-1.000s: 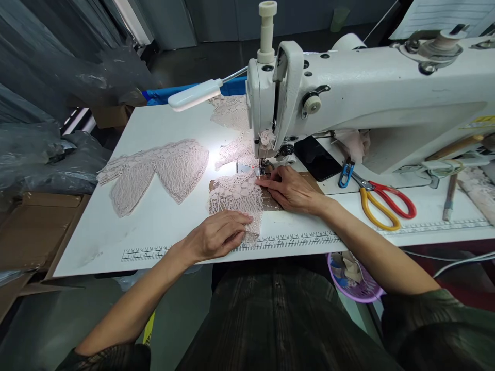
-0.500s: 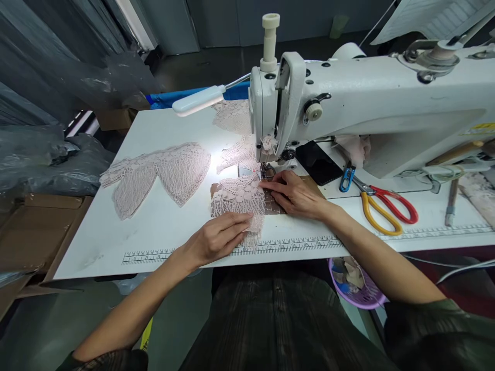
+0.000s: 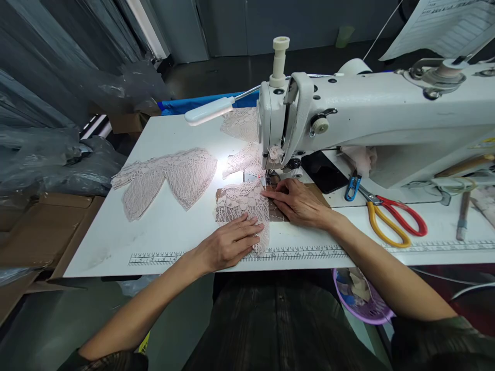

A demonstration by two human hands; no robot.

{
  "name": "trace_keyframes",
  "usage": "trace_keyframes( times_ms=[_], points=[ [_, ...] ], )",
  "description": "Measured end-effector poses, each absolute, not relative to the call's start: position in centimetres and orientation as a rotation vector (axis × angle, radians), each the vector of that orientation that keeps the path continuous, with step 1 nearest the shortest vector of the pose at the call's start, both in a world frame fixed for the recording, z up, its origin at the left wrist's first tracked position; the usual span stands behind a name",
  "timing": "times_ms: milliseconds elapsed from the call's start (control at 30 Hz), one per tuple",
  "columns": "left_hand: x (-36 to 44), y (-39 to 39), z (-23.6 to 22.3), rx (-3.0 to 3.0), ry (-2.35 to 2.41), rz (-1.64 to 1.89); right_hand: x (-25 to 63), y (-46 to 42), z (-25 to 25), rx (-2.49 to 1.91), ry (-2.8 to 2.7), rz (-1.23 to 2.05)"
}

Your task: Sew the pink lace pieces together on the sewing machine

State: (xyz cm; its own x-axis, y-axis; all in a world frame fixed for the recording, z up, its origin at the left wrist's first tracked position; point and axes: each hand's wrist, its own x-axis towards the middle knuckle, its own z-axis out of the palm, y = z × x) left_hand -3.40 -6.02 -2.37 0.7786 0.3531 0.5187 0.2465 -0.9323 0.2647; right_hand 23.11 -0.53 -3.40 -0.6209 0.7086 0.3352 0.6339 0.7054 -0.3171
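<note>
A pale pink lace piece (image 3: 243, 198) lies under the needle area of the white sewing machine (image 3: 268, 123), partly over a brown plate (image 3: 309, 193). My left hand (image 3: 230, 242) rests flat on its near part, fingers slightly apart. My right hand (image 3: 299, 203) reaches in from the right, its outstretched fingertips touching the lace's right edge just in front of the presser foot (image 3: 269, 178). More lace (image 3: 247, 157) lies behind the needle. To the left, a larger winged lace piece (image 3: 189, 175) is spread on the white table (image 3: 116, 237).
Right of my right hand are a black phone (image 3: 324, 171), blue thread snips (image 3: 352, 186) and scissors (image 3: 390, 219) with red and yellow handles. A lamp (image 3: 209, 111) shines over the work. A purple basket (image 3: 367, 312) holds scraps below; a cardboard box (image 3: 46, 232) stands left.
My left hand has shifted over the lace and its fingers have spread a little. My right hand stays at the lace's edge. The whole view has moved slightly.
</note>
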Motion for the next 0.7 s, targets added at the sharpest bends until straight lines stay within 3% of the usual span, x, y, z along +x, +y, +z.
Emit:
trace_keyframes(
  times_ms=[333, 700],
  points=[
    [-4.1, -5.9, -2.0, 2.824, 0.534, 0.585, 22.5, -1.2, -2.9, -1.101, -2.499, 0.144],
    [-4.1, -5.8, -2.1, 2.815, 0.448, 0.68, 21.6, -1.8, -2.4, -1.24, -2.576, 0.022]
  ],
)
